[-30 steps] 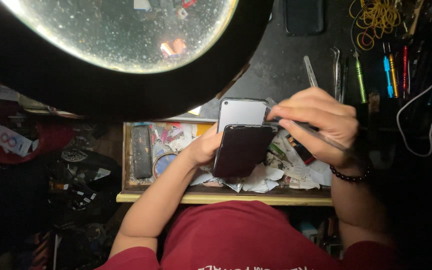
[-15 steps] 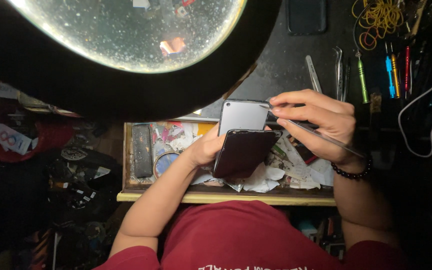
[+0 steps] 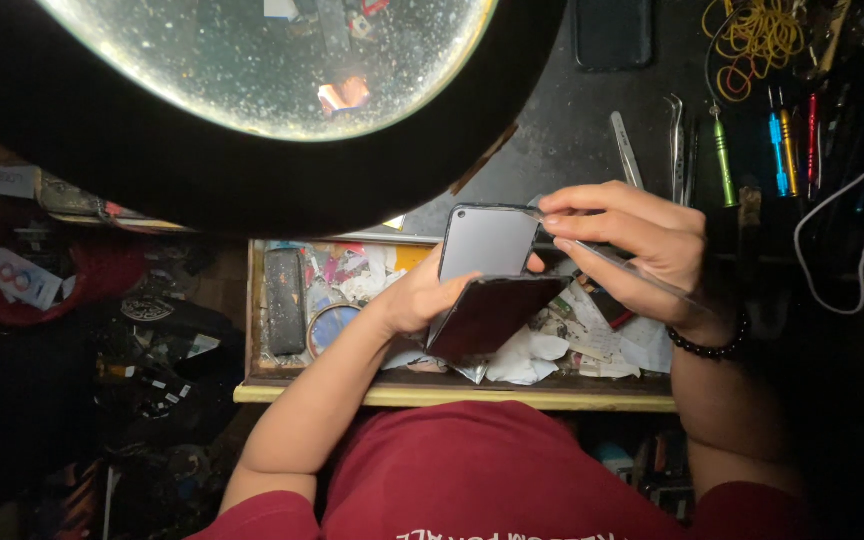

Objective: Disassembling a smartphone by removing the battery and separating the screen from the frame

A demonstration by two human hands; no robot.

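My left hand [image 3: 420, 296] holds a dark smartphone over an open drawer; its dark screen panel [image 3: 492, 312] is swung down and away from the grey phone body [image 3: 487, 242], which stands nearly upright. My right hand [image 3: 632, 240] pinches the top right corner of the phone body. A thin, clear flat strip [image 3: 642, 276] runs under the right fingers toward my wrist. A black bead bracelet [image 3: 712, 345] circles my right wrist.
The open wooden drawer [image 3: 452, 392] holds paper scraps, a dark case [image 3: 284, 300] and a round tin [image 3: 330, 326]. Tweezers [image 3: 624, 148] and coloured screwdrivers [image 3: 780, 140] lie on the dark bench, beside yellow wire [image 3: 757, 40] and a white cable [image 3: 837, 240]. A round lit magnifier lamp [image 3: 272, 70] hangs above.
The screen panel has swung further away from the grey phone body, showing more of the back shell. My right hand has shifted slightly upward along the phone's top edge.
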